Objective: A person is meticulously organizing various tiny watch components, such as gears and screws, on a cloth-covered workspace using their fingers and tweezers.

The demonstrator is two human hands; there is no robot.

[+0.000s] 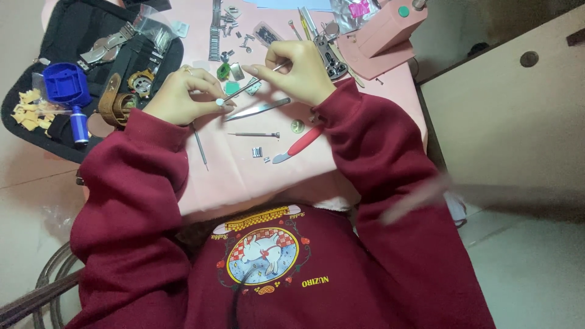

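My left hand (181, 96) pinches a small white round part (220, 102) between thumb and fingertips above the pink work mat (244, 170). My right hand (298, 70) holds a thin metal screwdriver (259, 79) whose tip points down-left toward that part. Steel tweezers (256, 109) lie on the mat just below both hands. A second thin screwdriver (256, 134), a red-handled knife tool (298, 144) and a long pin tool (200, 146) lie nearer to me. Both arms wear dark red sleeves.
A black tool case (67, 30) at the left holds a blue holder (66, 82), a watch with a brown strap (122, 97) and a metal watch (106, 47). Small metal links and screws (234, 36) scatter at the mat's far side beside a pink press tool (384, 30). A cabinet (512, 109) stands right.
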